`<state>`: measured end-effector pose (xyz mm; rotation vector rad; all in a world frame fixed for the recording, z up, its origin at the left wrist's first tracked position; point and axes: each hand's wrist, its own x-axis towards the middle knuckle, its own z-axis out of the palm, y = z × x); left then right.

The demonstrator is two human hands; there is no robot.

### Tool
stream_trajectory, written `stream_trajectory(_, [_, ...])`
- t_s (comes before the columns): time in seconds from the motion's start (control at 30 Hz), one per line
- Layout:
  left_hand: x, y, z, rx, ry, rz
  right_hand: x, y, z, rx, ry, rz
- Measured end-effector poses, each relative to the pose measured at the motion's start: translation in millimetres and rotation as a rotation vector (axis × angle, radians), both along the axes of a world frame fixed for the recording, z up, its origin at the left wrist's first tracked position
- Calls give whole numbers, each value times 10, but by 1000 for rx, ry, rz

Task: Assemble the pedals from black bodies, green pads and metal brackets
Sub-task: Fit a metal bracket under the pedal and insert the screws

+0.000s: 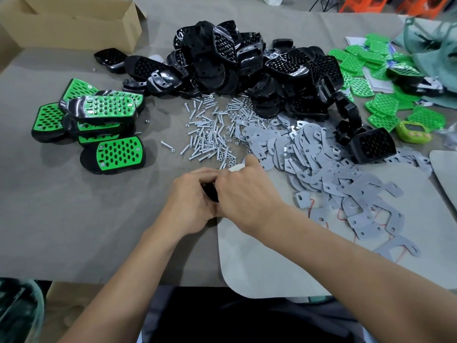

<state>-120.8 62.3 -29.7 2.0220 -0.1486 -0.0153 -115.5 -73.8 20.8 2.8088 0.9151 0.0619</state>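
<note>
Grey cloth covers the table [74,206], and the biggest thing on it is the heap of black bodies [247,63] at twelve o'clock, tumbled over each other and trailing down toward three o'clock. Next in size, a spread of flat grey metal brackets [321,169] fans out from the middle toward four o'clock, partly lying on a pale rounded mat [272,256] that reaches the near edge at five o'clock. A cardboard box [74,23] lies open at eleven o'clock. The loose green pads [366,58] are scattered at two o'clock, just beside the black heap. At nine o'clock sits a small stack of finished pedals [99,115], green faces up in black shells. A pile of bright screws [210,129] and nuts lies in the middle, between the pedals and the brackets. Near six o'clock of that pile the two hands meet. The left hand [190,196] has its fingers curled round a black body [210,191], only a sliver of which shows between the hands. The right hand [244,194] lies over it from the right, fingers bent and the forefinger stretched toward the brackets; whether it grips anything cannot be told. A small green timer [413,131] sits at three o'clock.
</note>
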Motion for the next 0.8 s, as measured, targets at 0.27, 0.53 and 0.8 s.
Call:
stream_trajectory(0.27, [0,-13,18,-15,-16,-15,38,-92,84,48,12,-14])
stream_trajectory(0.53, [8,3,1,15,4,-17,57,-52,29,-13,51,-23])
stream_trajectory(0.8, [23,8,3,-22,-4,-20,63,-103,115,50,70,-34])
